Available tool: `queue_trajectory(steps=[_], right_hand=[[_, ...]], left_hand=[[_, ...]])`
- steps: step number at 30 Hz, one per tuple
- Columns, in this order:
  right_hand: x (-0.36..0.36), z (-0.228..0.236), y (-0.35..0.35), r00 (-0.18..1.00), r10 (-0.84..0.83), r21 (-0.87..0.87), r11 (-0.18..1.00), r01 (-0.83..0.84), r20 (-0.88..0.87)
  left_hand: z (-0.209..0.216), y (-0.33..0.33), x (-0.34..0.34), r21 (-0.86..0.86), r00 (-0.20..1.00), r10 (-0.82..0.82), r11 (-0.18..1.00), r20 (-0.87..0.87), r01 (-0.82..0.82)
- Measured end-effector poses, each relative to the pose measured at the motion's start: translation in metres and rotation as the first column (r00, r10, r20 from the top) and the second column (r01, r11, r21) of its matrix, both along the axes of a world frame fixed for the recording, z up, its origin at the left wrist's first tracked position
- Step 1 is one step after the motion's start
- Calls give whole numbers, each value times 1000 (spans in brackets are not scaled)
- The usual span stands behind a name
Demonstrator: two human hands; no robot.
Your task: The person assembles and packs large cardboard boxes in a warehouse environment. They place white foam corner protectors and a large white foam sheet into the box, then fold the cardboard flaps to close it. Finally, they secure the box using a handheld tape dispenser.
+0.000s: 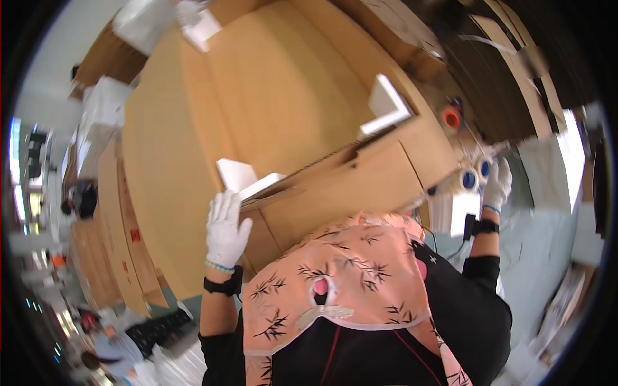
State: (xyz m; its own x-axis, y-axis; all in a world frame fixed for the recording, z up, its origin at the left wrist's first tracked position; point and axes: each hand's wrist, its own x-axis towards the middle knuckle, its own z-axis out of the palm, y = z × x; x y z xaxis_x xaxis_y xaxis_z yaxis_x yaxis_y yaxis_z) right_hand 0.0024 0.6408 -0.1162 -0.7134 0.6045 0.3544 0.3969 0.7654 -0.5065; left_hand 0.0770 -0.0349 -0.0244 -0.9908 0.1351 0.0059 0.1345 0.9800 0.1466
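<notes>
A large open cardboard box (277, 83) lies in front of me, with white L-shaped corner pieces at its corners. My left hand (226, 228), in a white glove, rests at the near left corner with fingers stretched out. Its fingertips are beside the near left corner piece (237, 176). Another corner piece (389, 106) stands at the right corner. Off to the right, my gloved right hand (497, 188) is close beside rolls of tape (468, 179) with blue cores. Its fingers are blurred, so whether it grips a roll cannot be made out.
A gloved hand (188, 13) of another person touches the far left corner piece (203, 31). A roll with an orange core (452, 118) lies beyond the tape. Flattened cardboard (119, 231) stands at left. Other people are farther left.
</notes>
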Motion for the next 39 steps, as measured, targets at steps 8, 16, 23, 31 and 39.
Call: queue_trajectory(steps=[8,16,23,31,39], right_hand=[[166,-154,53,577,-617,-278,517,810,535],[191,-262,14,602,-519,-722,-43,691,607],[193,-300,8,567,-757,-897,-55,438,324],[247,-249,133,561,-822,-907,160,389,96],[27,93,-45,717,-181,-612,681,-403,-674]], left_hand=[[9,-2,-9,-18,989,-19,1000,149,22],[19,-8,-7,-55,975,3,998,220,9],[34,-10,-9,-57,976,44,998,212,-32],[21,2,6,-25,989,79,997,123,-77],[3,-9,-7,53,999,4,999,49,-7]])
